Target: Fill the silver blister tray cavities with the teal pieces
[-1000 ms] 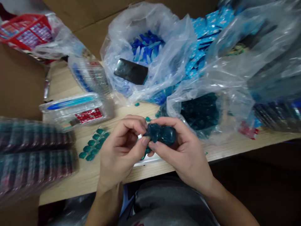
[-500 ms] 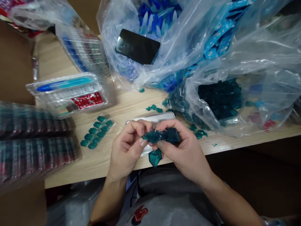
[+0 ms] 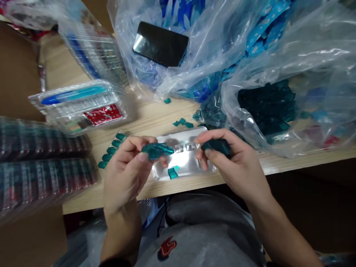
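My left hand [image 3: 128,167] pinches a translucent teal piece [image 3: 156,151] between thumb and fingers, its pointed end toward the right. A darker teal piece [image 3: 218,147] is gripped in my right hand [image 3: 236,163]. The hands are apart, over a shiny shallow tray [image 3: 180,163]. On that tray lies one small teal square [image 3: 172,173]. To the left, partly hidden behind my left hand, are several teal squares [image 3: 111,150] set in rows. Whether each hand holds one piece or a small stack, I cannot tell.
Clear bags of teal pieces [image 3: 267,109] and blue items [image 3: 180,11] fill the back and right. A black phone [image 3: 160,43] rests on one bag. At left are a clear packaged set [image 3: 80,105] and stacked packs [image 3: 41,174]. Loose teal squares [image 3: 182,121] lie behind the tray.
My hands were together on the teal pieces and have now drawn apart, each with teal material. A teal piece hanging below them is no longer there; a small square shows on the tray.
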`<state>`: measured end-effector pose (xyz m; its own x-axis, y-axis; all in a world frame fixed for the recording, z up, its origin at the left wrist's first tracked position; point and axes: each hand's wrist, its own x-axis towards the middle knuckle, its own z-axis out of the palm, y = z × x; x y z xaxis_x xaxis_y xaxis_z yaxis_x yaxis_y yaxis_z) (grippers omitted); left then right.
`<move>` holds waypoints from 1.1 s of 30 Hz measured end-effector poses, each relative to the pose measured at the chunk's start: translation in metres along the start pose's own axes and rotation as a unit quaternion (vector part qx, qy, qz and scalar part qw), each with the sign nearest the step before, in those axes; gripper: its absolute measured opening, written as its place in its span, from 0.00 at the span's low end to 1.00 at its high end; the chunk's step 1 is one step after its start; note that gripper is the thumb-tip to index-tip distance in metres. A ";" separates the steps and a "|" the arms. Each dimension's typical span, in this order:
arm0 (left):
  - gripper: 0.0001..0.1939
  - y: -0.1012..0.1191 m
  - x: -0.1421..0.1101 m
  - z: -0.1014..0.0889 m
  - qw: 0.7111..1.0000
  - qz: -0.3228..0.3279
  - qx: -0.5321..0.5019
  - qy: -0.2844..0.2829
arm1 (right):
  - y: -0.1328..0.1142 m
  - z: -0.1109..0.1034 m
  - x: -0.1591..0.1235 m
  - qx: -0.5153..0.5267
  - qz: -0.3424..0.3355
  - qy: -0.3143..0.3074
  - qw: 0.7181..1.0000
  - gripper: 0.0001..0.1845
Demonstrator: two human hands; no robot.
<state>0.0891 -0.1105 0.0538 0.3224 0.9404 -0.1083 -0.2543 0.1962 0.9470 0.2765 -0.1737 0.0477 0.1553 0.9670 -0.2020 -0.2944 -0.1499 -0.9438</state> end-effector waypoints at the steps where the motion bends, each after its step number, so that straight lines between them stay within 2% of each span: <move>1: 0.10 -0.002 -0.001 0.000 1.000 -0.015 -0.004 -0.005 | -0.003 0.002 0.000 -0.003 0.012 -0.031 0.999 0.13; 3: 0.11 -0.004 -0.004 0.003 0.999 -0.036 -0.007 -0.018 | -0.005 0.006 -0.001 -0.027 0.005 -0.076 0.997 0.13; 6: 0.09 -0.002 -0.008 0.010 0.996 -0.065 -0.003 -0.053 | -0.003 0.011 -0.002 -0.079 -0.083 -0.101 0.988 0.16; 8: 0.09 0.001 -0.009 0.015 0.992 -0.091 -0.014 -0.081 | -0.001 0.014 -0.004 -0.110 -0.134 -0.100 0.980 0.13; 13: 0.13 0.003 -0.012 0.024 0.974 -0.169 -0.083 -0.124 | 0.002 0.019 -0.011 -0.175 -0.177 -0.047 0.967 0.10; 16: 0.14 0.000 -0.013 0.029 0.972 -0.159 -0.123 -0.121 | 0.003 0.022 -0.013 -0.213 -0.214 -0.032 0.953 0.11; 20: 0.14 -0.004 -0.015 0.034 0.966 -0.154 -0.164 -0.127 | 0.007 0.024 -0.018 -0.307 -0.277 0.008 0.911 0.12; 24: 0.14 0.003 -0.017 0.032 0.962 -0.161 -0.164 -0.150 | 0.006 0.019 -0.020 -0.374 -0.300 0.038 0.877 0.13; 28: 0.17 0.016 -0.022 0.013 0.972 -0.130 -0.103 -0.167 | 0.002 0.003 -0.021 -0.415 -0.284 0.143 0.852 0.14; 29: 0.16 0.018 -0.023 0.007 0.980 -0.111 -0.065 -0.153 | 0.001 -0.001 -0.022 -0.406 -0.271 0.155 0.859 0.14; 31: 0.12 0.019 -0.025 -0.005 0.991 -0.060 0.050 -0.107 | 0.000 -0.008 -0.027 -0.370 -0.227 0.132 0.891 0.13; 33: 0.06 0.017 -0.026 -0.012 0.979 -0.005 0.192 -0.069 | 0.001 -0.013 -0.034 -0.334 -0.181 0.098 0.920 0.12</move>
<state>0.0655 -0.1280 0.0686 0.4497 0.8873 -0.1020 0.1019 0.0625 0.9928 0.2837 -0.2091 0.0504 0.3153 0.9327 0.1753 0.4457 0.0175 -0.8950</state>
